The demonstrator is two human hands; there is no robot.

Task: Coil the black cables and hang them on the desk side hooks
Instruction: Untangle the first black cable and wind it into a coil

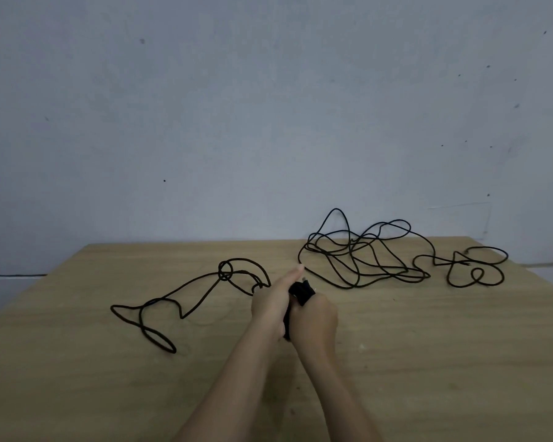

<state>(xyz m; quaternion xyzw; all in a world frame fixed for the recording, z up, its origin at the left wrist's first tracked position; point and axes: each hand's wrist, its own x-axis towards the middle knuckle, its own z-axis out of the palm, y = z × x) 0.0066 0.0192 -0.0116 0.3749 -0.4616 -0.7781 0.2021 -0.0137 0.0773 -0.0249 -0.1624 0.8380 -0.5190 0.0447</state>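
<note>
Left hand [273, 299] against clenched right hand [315, 317]

No readable text, labels, brands or numbers — cables, desk, wall all unmarked.

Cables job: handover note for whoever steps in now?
Left hand and right hand are together mid-desk, closed around a black coil.
Left cable trails loose from the hands across the desk.
Right cable lies in an untouched tangle by the wall.
Done: a partial coil of the left cable.
Left: finish that coil, coil the right cable, hang both. The hooks are not in view.
</note>
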